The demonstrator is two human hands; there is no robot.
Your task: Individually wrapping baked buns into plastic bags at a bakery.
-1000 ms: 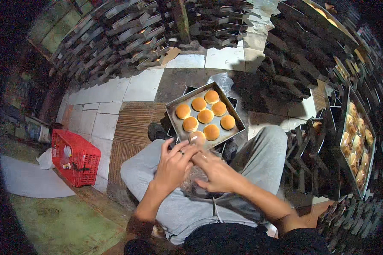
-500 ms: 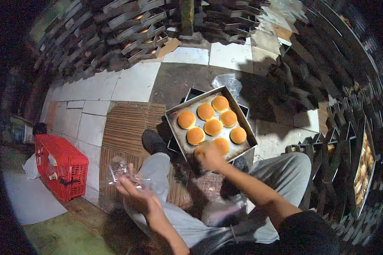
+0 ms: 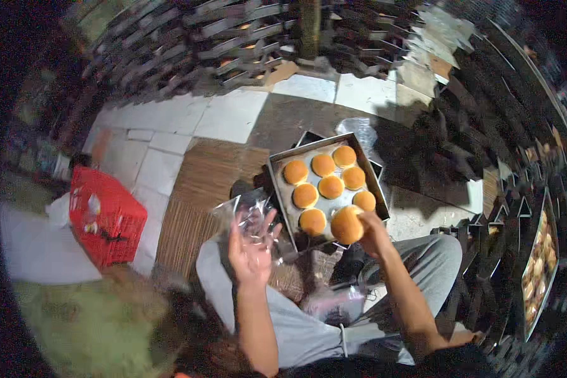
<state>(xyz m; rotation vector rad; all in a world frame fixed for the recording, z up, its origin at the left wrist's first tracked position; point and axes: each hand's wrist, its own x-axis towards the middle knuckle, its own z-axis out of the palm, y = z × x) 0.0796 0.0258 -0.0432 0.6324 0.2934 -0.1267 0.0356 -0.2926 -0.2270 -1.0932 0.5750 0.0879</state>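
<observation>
My left hand (image 3: 252,252), with loosely curled fingers, holds a crinkled clear plastic bag (image 3: 249,217) beside the metal tray (image 3: 280,208). A golden bun (image 3: 347,225) is gripped in my right hand (image 3: 373,234) over the tray's front right part. Several round golden-topped buns (image 3: 322,165) lie on the tray, which rests on another dark metal tray in front of my crossed, grey-trousered legs. More clear plastic (image 3: 334,302), its content too unclear to name, sits in my lap.
A red plastic crate (image 3: 107,217) stands at left. Stacked dark metal trays (image 3: 195,38) line the back and right. A tray of wrapped buns (image 3: 535,283) leans at the right. Crumpled clear plastic (image 3: 358,132) lies behind the central tray, on floor tiles and patterned mats (image 3: 183,220).
My hands were together a second ago, then parted. Since then my left hand has risen rightward with the bag, and my right hand has moved right, now holding a bun.
</observation>
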